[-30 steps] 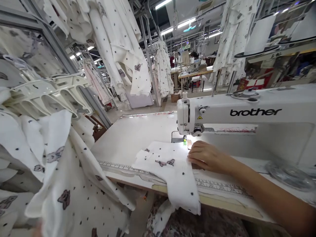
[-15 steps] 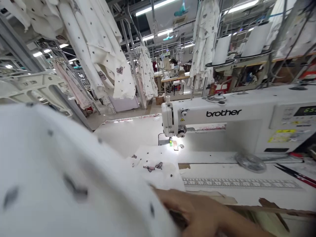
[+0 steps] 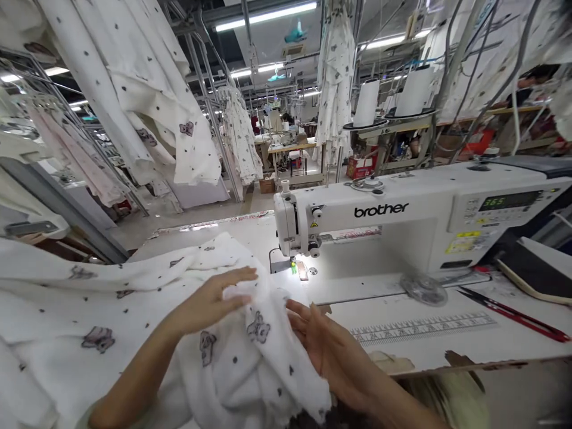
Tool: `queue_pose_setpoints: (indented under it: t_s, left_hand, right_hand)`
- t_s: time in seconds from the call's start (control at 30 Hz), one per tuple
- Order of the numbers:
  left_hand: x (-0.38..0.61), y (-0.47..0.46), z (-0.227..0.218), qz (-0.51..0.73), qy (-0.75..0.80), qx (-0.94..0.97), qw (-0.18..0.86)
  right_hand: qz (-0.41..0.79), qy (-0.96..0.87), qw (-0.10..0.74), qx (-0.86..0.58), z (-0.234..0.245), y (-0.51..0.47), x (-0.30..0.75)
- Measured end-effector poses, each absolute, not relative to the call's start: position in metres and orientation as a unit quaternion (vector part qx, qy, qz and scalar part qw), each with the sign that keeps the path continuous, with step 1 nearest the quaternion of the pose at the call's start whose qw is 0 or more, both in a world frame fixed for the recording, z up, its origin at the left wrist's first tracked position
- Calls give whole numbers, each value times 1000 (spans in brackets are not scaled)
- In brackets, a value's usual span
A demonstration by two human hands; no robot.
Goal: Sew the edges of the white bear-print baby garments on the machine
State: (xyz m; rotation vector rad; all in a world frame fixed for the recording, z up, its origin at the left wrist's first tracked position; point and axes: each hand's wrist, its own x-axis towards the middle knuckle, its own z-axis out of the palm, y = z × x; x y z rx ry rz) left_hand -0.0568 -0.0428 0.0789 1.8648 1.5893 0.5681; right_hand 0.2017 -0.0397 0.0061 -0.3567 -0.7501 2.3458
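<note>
A white cloth [image 3: 147, 298] printed with grey-pink bears and dark dots is spread in folds over the left of the table and toward me. On top of it rests my left hand [image 3: 212, 301], thumb and fingers apart, the fingertips near a raised fold. My right hand [image 3: 328, 351] is at the cloth's right edge, fingers stretched out and partly overlapping one another; its contact with the cloth is hard to make out. Just beyond both hands stands a white sewing machine [image 3: 379, 208], its lit presser foot [image 3: 293, 265] above the bed. No cloth lies under that foot.
Red-handled tweezers [image 3: 513, 313] and a clear round dish [image 3: 423, 289] lie on the right of the table. A printed ruler [image 3: 424, 328] runs along its front. Thread cones [image 3: 367, 102] stand behind the machine. Printed cloths [image 3: 147, 89] hang at upper left.
The cloth has come down from a blurred, raised sheet at left to lie in folds. My left hand has come into view on it. The view has turned right.
</note>
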Motion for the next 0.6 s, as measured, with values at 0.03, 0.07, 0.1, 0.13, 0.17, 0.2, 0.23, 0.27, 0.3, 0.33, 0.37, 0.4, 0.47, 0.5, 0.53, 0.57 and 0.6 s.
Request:
queue_pose_setpoints:
  t_s: [0.03,0.07,0.1,0.13,0.17,0.2,0.23,0.27,0.3,0.33,0.37,0.4,0.47,0.5,0.53,0.57,0.6]
  left_hand:
    - [-47,-45,79,192,558,742,318]
    - [-38,-46,79,170,518,772,327]
    - [-31,-47,80,152,488,793,333]
    - [-25,-47,80,140,469,805,335]
    - [-21,-45,80,136,462,810,334]
    - [-18,-44,80,137,467,809,330]
    - [-16,-42,79,142,478,804,323]
    - [-14,-40,77,150,489,799,316]
    - [-13,-38,75,160,497,794,311]
    - [-13,-36,73,173,502,791,304]
    - [-14,-35,71,187,506,788,296]
    - [-15,-34,70,205,514,783,284]
    - [-22,-31,71,251,551,756,250]
    - [-27,-29,74,275,577,735,226]
    - [-33,-27,79,299,604,712,198]
    - [-40,-24,85,323,628,688,168]
    - [-47,-21,93,348,647,666,131]
  right_hand:
    - [890,-287,326,-140,8,-40,200]
    - [888,-287,330,-143,10,-41,198]
    - [886,-286,333,-145,12,-41,197]
    - [887,-286,334,-145,15,-40,196]
    - [889,-285,330,-141,17,-40,195]
    - [891,-285,325,-136,19,-41,193]
    - [893,-288,321,-128,21,-42,192]
    - [894,-292,317,-119,22,-44,191]
    - [895,-295,316,-110,22,-47,189]
    - [896,-296,315,-105,20,-51,186]
    - [895,-298,316,-101,17,-56,183]
    - [894,-302,317,-99,13,-62,179]
    - [892,-320,304,-96,1,-72,169]
    - [888,-340,295,-94,-5,-77,164]
    - [881,-365,285,-92,-10,-80,160]
    - [874,-390,275,-89,-12,-83,157]
    - [869,-409,265,-84,-12,-83,156]
